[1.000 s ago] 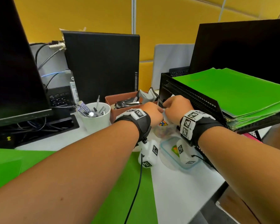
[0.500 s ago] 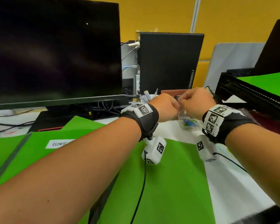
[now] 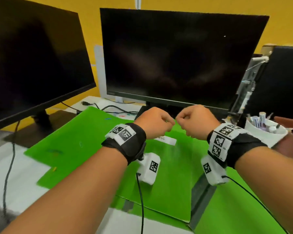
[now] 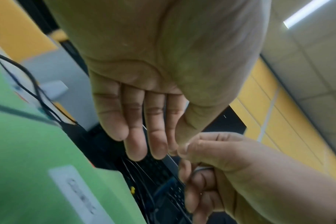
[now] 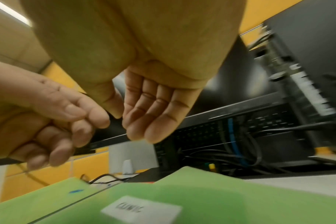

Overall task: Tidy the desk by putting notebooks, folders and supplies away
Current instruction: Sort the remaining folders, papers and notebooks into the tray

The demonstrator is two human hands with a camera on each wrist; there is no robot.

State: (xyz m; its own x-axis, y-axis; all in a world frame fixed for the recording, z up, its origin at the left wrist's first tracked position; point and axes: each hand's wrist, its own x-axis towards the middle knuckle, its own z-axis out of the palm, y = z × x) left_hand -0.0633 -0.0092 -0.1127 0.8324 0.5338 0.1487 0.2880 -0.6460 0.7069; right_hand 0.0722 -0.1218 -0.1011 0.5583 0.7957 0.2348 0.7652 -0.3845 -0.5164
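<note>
Both of my hands hover side by side over the green folders, just in front of the middle monitor. My left hand (image 3: pixel 167 123) has loosely curled fingers (image 4: pixel 150 144) and I see nothing in them. Nothing shows in my right hand (image 3: pixel 180 118) either, whose fingers (image 5: pixel 144 121) hang relaxed with the thumb close by. The thumbs of the two hands nearly touch. Beneath them lies a green folder (image 3: pixel 172 166) with a white label (image 3: pixel 166 140). Another green folder (image 3: pixel 91 137) lies to its left, with loose paper clips (image 3: pixel 54 151) on it.
Two dark monitors (image 3: pixel 176 56) stand at the back, one at the left (image 3: pixel 32 65). A white cup of pens (image 3: pixel 265 130) and a brown tray (image 3: pixel 291 144) are at the right. Cables (image 3: pixel 115 108) and more clips (image 3: pixel 123 115) lie under the monitor.
Both hands have left the clip container by the black file tray and travelled left to hover over the green folders. The view has swung left with them.
</note>
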